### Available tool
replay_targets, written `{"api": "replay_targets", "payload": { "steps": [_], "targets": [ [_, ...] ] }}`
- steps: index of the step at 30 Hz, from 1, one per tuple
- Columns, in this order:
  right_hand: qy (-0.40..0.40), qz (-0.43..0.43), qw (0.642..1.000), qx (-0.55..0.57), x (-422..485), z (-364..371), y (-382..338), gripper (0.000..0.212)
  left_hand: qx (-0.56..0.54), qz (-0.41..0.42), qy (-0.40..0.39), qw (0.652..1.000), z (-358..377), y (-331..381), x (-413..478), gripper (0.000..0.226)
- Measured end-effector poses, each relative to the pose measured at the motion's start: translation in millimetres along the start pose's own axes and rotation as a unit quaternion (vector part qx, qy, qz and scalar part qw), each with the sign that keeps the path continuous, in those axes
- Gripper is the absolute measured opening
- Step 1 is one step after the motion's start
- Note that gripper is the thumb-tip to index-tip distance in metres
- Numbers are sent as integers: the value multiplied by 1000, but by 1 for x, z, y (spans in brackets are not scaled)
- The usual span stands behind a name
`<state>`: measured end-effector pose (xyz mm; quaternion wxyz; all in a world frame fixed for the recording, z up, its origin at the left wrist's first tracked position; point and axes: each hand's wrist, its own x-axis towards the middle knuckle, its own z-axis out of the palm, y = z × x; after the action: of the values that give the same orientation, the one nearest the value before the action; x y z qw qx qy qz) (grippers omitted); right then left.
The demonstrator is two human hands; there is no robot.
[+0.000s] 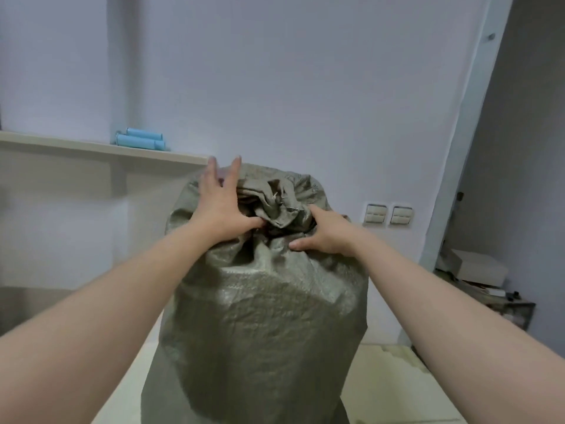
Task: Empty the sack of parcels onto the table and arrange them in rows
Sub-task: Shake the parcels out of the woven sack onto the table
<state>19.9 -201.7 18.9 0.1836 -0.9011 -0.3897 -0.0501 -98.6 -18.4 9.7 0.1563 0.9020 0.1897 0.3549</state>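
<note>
While the sack point(269, 301) looms close, blue tubes point(140, 141) top the shelf point(76, 145).

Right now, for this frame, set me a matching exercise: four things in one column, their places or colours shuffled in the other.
1. sack
2. rolls
3. switches
4. box

A. blue, on the shelf
B. on the wall, right of the sack
C. grey-green, woven, upright
D. pale, far right, low down

Pairs: 1-C; 2-A; 3-B; 4-D
</note>
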Motion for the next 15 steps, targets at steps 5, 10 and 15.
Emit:
{"api": "replay_targets", "payload": {
  "steps": [5,10,15],
  "targets": [
    [121,-26,976,181,11,18,-9,29,-37,-203,18,978,9,-3,-2,54],
    [293,16,842,453,36,8,-18,27,-123,-145,133,973,12,21,11,34],
    [382,-98,766,508,67,-47,-40,6,-288,-27,220,932,-17,47,43,30]
  ]
}}
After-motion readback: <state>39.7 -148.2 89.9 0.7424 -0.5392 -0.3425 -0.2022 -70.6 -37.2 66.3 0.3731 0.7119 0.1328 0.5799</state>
